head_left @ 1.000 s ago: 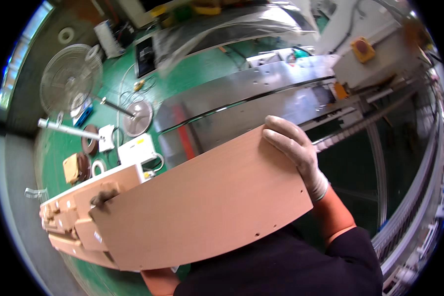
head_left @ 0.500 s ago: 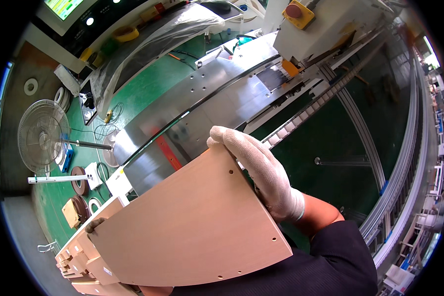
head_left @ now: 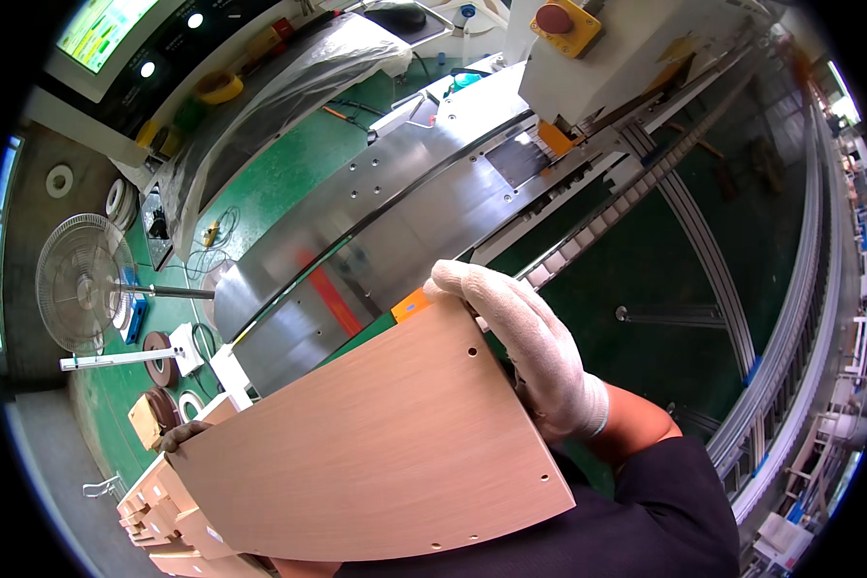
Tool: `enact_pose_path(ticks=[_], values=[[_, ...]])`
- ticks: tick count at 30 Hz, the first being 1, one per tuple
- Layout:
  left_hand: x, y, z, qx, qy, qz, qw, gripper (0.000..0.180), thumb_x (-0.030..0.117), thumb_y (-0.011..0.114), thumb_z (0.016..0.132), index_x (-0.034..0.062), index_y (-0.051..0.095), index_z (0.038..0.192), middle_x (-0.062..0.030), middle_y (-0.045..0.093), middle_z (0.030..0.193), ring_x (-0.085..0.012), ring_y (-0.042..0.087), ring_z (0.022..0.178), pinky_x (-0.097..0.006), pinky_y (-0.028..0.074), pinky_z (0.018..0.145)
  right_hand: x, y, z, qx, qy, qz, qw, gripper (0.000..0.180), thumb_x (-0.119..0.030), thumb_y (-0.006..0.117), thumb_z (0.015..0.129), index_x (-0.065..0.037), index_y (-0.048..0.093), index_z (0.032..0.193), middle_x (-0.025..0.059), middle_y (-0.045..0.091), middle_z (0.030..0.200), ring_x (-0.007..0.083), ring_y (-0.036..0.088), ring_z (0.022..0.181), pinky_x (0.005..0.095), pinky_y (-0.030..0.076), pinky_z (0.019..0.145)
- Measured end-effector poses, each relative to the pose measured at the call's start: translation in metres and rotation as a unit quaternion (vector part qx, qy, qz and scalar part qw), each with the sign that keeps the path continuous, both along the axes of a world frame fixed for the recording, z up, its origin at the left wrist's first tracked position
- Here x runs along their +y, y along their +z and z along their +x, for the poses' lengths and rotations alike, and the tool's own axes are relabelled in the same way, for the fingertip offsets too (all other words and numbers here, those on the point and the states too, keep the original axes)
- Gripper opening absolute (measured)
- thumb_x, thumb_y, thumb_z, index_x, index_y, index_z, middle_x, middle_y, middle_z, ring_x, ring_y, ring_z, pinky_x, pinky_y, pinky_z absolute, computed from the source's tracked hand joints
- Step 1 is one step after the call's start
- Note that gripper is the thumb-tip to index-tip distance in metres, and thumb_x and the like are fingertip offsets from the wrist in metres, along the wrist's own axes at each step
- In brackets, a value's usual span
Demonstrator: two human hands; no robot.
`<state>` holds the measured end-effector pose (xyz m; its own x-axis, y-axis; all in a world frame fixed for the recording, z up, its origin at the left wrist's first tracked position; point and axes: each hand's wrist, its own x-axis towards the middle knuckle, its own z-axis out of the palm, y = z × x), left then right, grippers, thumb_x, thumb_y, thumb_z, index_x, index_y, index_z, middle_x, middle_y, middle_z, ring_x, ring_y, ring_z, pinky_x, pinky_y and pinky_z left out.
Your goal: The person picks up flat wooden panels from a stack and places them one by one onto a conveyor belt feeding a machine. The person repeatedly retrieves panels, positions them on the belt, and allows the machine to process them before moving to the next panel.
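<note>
Wooden panel: light brown, wood-grained, flat, with small drilled holes near its edges. Held in front of the chest, long axis running from lower left to upper right, far corner aimed at the steel machine table. Gripped at its upper right edge by the gloved right hand, at its left corner by the left hand. Stack of similar boards just below left.

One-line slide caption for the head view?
Two gloved hands, right hand and left hand, carry a wood-grain panel above a metal machine bed.
</note>
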<state>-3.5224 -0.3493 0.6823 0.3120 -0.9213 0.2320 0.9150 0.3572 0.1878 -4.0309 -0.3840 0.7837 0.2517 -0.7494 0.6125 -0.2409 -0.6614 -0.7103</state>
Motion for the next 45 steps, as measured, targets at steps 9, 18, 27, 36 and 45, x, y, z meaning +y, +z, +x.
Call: enact_pose_path(ticks=[9,18,27,36,45], values=[[0.012,-0.091,-0.043,-0.147,-0.022,0.228,0.962,0.050,0.049,0.045,0.112,0.0073,0.060,0.136,-0.0118,0.067,0.132,-0.0243,0.065,0.120,-0.041,0.056,0.101,-0.044,-0.109,-0.069,0.146,0.049,0.341,0.927,0.044,-0.027,0.087,0.081,-0.006,0.074,0.117,0.0125,0.070,0.114,0.0266,0.066,0.119,0.0362,0.054,0.099],[0.059,-0.133,-0.133,-0.368,0.069,0.476,0.796,0.051,0.049,0.050,0.112,0.0068,0.060,0.139,-0.0082,0.069,0.130,-0.0242,0.069,0.115,-0.041,0.058,0.099,-0.051,-0.168,-0.091,-0.112,0.025,0.577,0.809,0.053,-0.048,0.075,0.097,0.001,0.072,0.118,0.0038,0.072,0.098,0.0095,0.067,0.080,0.0254,0.052,0.062],[0.021,-0.110,-0.122,-0.608,-0.034,0.420,0.673,0.041,0.035,0.052,0.113,0.0003,0.060,0.133,-0.0113,0.071,0.113,-0.0218,0.072,0.095,-0.035,0.059,0.084,-0.054,-0.186,-0.110,-0.343,-0.004,0.578,0.741,0.030,-0.037,0.068,0.103,-0.009,0.067,0.115,-0.0016,0.063,0.089,0.0094,0.064,0.077,0.0291,0.059,0.071],[0.003,-0.075,-0.169,-0.939,-0.003,0.217,0.268,0.098,0.035,0.079,0.087,0.0075,0.029,0.166,-0.0244,0.074,0.119,-0.0425,0.073,0.100,-0.048,0.058,0.088,-0.035,-0.225,-0.080,-0.621,-0.038,0.518,0.587,0.014,-0.020,0.057,0.107,-0.012,0.061,0.118,0.0066,0.072,0.113,0.0224,0.074,0.103,0.0409,0.063,0.089],[-0.073,-0.045,-0.244,-0.969,-0.153,0.144,0.133,0.104,0.051,0.073,0.089,0.0059,0.022,0.168,-0.0197,0.077,0.095,-0.0409,0.075,0.089,-0.050,0.057,0.078,-0.033,-0.221,-0.091,-0.558,-0.055,0.486,0.670,0.044,-0.020,0.053,0.109,-0.009,0.042,0.150,0.0054,0.057,0.138,0.0193,0.061,0.118,0.0423,0.053,0.102]])
